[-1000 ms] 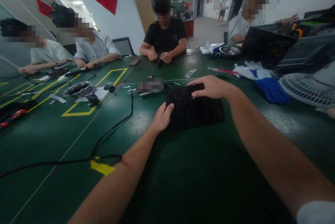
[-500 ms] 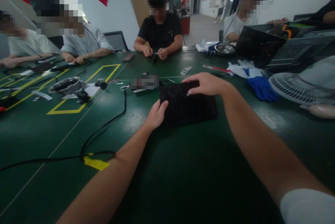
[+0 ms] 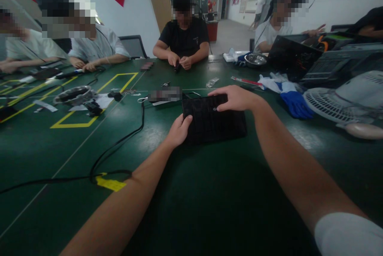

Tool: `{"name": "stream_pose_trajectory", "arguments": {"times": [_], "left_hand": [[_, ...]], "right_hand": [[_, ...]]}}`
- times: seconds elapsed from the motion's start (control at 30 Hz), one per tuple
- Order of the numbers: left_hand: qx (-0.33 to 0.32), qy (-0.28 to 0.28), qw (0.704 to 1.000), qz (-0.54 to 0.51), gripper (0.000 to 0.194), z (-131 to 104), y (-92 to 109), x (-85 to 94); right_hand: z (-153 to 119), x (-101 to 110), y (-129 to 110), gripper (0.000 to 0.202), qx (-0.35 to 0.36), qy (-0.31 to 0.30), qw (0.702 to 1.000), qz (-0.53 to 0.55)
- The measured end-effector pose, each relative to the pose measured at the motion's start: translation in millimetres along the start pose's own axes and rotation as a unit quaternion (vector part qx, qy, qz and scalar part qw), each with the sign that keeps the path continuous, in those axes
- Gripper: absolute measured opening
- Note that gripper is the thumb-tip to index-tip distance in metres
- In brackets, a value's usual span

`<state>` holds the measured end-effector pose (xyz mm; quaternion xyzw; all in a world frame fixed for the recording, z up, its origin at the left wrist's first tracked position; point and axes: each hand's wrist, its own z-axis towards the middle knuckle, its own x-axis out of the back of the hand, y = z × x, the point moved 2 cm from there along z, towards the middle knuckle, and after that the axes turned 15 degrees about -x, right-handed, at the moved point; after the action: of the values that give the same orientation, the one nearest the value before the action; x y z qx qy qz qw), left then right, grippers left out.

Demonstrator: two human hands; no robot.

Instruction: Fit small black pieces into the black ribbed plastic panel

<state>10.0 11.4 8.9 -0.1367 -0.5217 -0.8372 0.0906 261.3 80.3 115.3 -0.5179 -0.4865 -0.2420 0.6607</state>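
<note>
A flat black case [image 3: 215,122] lies on the green table [image 3: 209,192], in front of me. My left hand [image 3: 180,130] grips its left edge, thumb on top and the other fingers hidden beneath. Over the upper right part of the case is my right hand [image 3: 235,98], its fingers bent across the top edge and its thumb near a small shiny spot on the surface. Just beyond the case sits a blurred-out flat item [image 3: 164,95] with a white loop at its left side.
A black cable [image 3: 119,143] with a yellow tag [image 3: 110,184] runs along the left. Blue gloves [image 3: 296,104], a white fan [image 3: 332,98] and a metal bowl [image 3: 255,60] are at the right. A metal ring part [image 3: 74,95] lies left. Several people sit around the table.
The view has shifted slightly. Both hands keep nearly the same places on the case. Across the table, the person's hands and the small dark item have moved a little.
</note>
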Motion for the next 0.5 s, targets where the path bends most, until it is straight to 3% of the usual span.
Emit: {"name": "stream_pose_trajectory", "arguments": {"times": [0.13,0.23,0.37,0.5], "left_hand": [[0.001,0.001,1.000,0.007,0.043,1,-6,-0.4],[0.005,0.001,1.000,0.019,0.040,2,-11,0.0],[-0.014,-0.007,1.000,0.005,0.038,4,-14,0.0],[-0.036,0.011,0.999,-0.039,0.040,4,-15,-0.3]], "right_hand": [[0,-3,0,0.056,0.007,0.030,0.999,0.035],[1,-1,2,0.051,0.026,0.137,0.987,0.078],[-5,2,2,0.036,0.033,0.304,0.945,0.112],[-27,-4,4,0.028,0.018,0.346,0.931,0.112]]}}
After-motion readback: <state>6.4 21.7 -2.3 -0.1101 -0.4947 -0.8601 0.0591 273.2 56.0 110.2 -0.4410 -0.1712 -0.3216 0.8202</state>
